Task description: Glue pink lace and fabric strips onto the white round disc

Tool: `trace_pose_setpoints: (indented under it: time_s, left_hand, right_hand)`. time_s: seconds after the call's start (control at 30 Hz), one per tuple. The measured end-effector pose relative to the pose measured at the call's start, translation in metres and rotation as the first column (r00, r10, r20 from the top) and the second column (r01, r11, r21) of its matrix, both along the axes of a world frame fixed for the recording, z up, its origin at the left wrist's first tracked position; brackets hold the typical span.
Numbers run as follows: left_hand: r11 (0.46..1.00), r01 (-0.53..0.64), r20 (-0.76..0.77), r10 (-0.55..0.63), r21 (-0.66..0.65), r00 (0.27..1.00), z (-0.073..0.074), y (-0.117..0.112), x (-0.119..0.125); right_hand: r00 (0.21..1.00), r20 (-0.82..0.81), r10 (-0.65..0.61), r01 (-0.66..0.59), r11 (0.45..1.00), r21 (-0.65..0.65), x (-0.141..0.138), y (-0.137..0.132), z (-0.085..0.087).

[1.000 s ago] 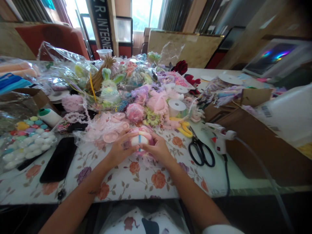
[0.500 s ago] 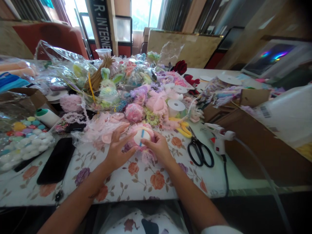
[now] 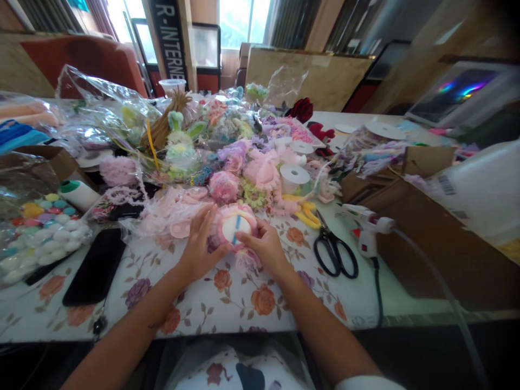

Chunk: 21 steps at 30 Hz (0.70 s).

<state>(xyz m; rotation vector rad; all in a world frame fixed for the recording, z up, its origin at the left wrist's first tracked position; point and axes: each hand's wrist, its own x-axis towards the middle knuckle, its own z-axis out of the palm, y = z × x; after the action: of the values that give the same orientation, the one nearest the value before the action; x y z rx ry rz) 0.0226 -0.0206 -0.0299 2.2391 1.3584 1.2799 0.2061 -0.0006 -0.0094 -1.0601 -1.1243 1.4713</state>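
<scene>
A round pink fluffy yarn piece (image 3: 252, 213) with a white disc (image 3: 229, 227) in its middle sits low over the flowered cloth, pink strands hanging from its lower edge. A narrow blue strip (image 3: 238, 222) crosses the disc. My right hand (image 3: 266, 246) grips the piece at its right side, thumb on the face near the strip's lower end. Along the left edge is my left hand (image 3: 201, 244), fingers stretched upward and thumb reaching to the lower rim. Whether the left fingers press on the piece I cannot tell. Its back is hidden.
Black-handled scissors (image 3: 335, 254) and a white glue gun (image 3: 365, 230) lie to the right, beside a cardboard box (image 3: 439, 238). On the left are a phone (image 3: 94, 268) and bagged pom-poms (image 3: 52, 230). Yarn balls, flowers and a ribbon roll (image 3: 294, 176) heap up behind.
The left fingers, spread over the piece's upper left before, have drawn back left and closer together, uncovering more of the disc. My right hand keeps its grip.
</scene>
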Motion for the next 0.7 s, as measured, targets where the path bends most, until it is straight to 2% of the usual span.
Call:
trace_pose_setpoints:
  time_s: [0.1, 0.17, 0.37, 0.57, 0.7]
  left_hand:
    - [0.995, 0.039, -0.069, -0.032, 0.093, 0.997, 0.001, -0.002, 0.001]
    - [0.993, 0.067, -0.106, -0.058, 0.092, 0.993, 0.001, -0.003, 0.002]
    - [0.998, 0.06, -0.054, -0.06, -0.009, 0.997, 0.0, -0.004, 0.002]
    - [0.992, 0.108, 0.077, -0.103, -0.063, 0.992, -0.003, -0.001, 0.0]
    - [0.966, 0.117, 0.189, -0.073, -0.231, 0.979, -0.01, 0.0, -0.001]
  right_hand:
    - [0.999, -0.028, 0.02, -0.021, 1.0, -0.015, -0.001, -0.001, 0.001]
    - [0.998, -0.048, 0.037, -0.039, 0.999, -0.025, -0.002, -0.001, 0.002]
    - [0.997, -0.067, 0.047, -0.048, 0.999, -0.017, -0.001, -0.001, 0.002]
    - [0.998, -0.055, 0.021, -0.022, 1.0, -0.014, -0.001, -0.001, 0.002]
    - [0.997, -0.08, 0.007, -0.009, 1.0, -0.014, 0.001, -0.001, 0.0]
